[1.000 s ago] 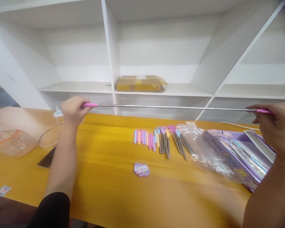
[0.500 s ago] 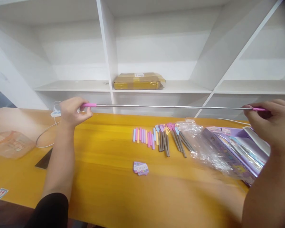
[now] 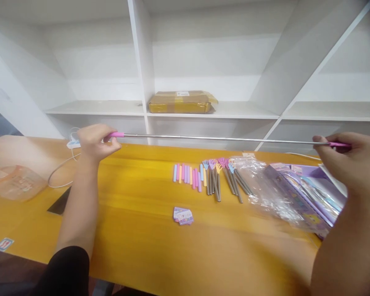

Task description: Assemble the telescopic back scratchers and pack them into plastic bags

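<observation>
A long thin metal rod point(image 3: 216, 138) is stretched level above the back of the table. My left hand point(image 3: 98, 140) pinches its pink grip at the left end. At the other end my right hand point(image 3: 348, 152) is closed on a pink part. Below the rod, on the wooden table point(image 3: 135, 246), lie several small claw-headed sticks point(image 3: 217, 181) with metal shafts, in blue, purple, yellow and pink. Beside them is a row of coloured tubes point(image 3: 187, 174). A few small printed cards point(image 3: 183, 216) lie nearer me.
Clear plastic wrappers point(image 3: 265, 193) and a purple box point(image 3: 308, 205) of wrapped items lie at the right. A taped carton point(image 3: 180, 102) rests on the white shelf point(image 3: 240, 110). At the left are an orange-clear plastic container point(image 3: 17, 183), a white cable point(image 3: 54, 176) and a dark flat piece point(image 3: 58, 202).
My right hand has moved slightly right and down with its end of the rod. The view has shifted a little. Both hands keep their hold.
</observation>
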A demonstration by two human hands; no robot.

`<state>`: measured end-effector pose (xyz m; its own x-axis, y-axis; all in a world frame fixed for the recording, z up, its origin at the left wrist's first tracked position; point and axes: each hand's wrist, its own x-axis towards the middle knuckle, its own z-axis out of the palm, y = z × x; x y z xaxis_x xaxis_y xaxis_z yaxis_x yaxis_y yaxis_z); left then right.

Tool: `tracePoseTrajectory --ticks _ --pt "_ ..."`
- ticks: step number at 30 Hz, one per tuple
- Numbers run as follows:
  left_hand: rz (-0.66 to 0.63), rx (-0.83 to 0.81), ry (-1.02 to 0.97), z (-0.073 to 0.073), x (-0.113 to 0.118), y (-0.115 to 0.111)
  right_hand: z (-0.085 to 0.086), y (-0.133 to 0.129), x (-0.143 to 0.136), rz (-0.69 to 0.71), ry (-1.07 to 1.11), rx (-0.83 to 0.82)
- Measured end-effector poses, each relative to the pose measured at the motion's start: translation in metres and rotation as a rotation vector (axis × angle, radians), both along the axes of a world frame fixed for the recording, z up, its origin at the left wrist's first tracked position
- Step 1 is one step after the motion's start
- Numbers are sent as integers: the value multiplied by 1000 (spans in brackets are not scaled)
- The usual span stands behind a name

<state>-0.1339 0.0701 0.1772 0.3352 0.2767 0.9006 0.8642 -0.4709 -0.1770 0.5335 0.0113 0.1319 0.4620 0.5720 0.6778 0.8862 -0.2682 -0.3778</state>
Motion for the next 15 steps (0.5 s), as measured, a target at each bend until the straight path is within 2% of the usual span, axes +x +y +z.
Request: tracePoseTrajectory --ticks 3,7,10,15 --pt "20 -6 -24 -1 -4 -1 10 -3 -24 39 102 -32" --pt "52 -33 -50 0 -5 -6 17 -7 -48 72 53 -7" --pt "67 -57 -53 2 -5 -12 17 -8 -49 82 31 15" --pt "57 -76 -30 3 -8 -18 7 -7 -37 95 20 82"
